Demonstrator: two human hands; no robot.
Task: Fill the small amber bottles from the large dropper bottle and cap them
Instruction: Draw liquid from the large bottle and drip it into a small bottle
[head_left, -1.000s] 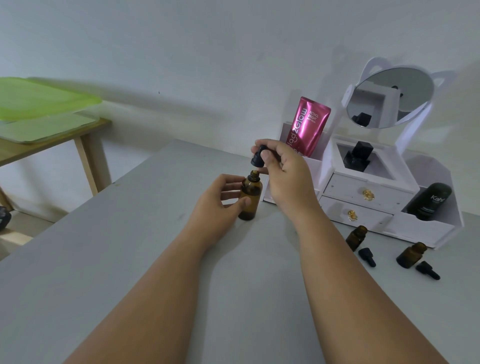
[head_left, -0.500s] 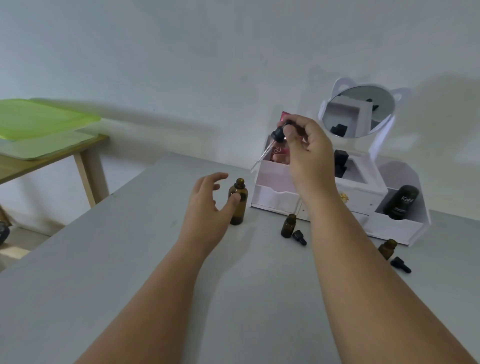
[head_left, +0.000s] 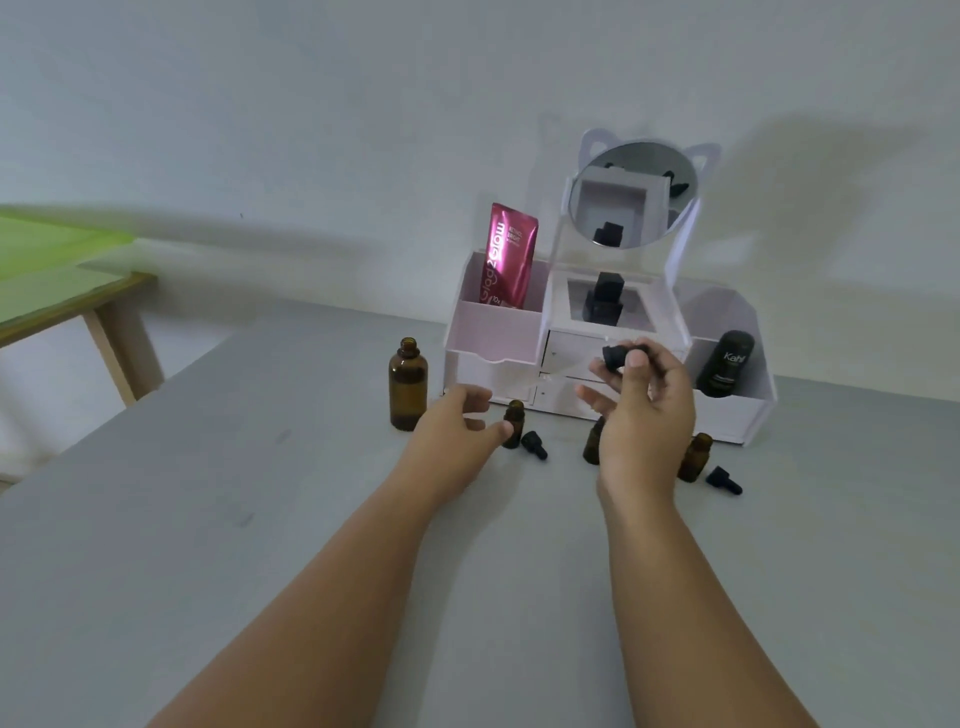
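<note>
The large amber bottle (head_left: 408, 385) stands uncapped on the grey table (head_left: 260, 519). My right hand (head_left: 644, 415) holds its black dropper (head_left: 618, 356) up in front of the organizer, the glass tube pointing left. My left hand (head_left: 457, 426) is open, fingertips touching a small open amber bottle (head_left: 513, 423), with a small black cap (head_left: 534, 445) lying beside it. A second small bottle (head_left: 592, 441) is partly hidden behind my right hand. A third small bottle (head_left: 695, 457) stands to the right with its cap (head_left: 723, 479) lying next to it.
A white vanity organizer (head_left: 737, 415) with a cat-ear mirror (head_left: 631, 195) stands at the back against the wall, holding a pink tube (head_left: 506, 254) and a black Kahf bottle (head_left: 726, 364). A wooden side table with green sheets (head_left: 47, 270) is at the left.
My left hand left the large bottle and moved right to a small bottle. My right hand came down and right with the dropper. The camera view shifted, bringing a third small bottle into sight.
</note>
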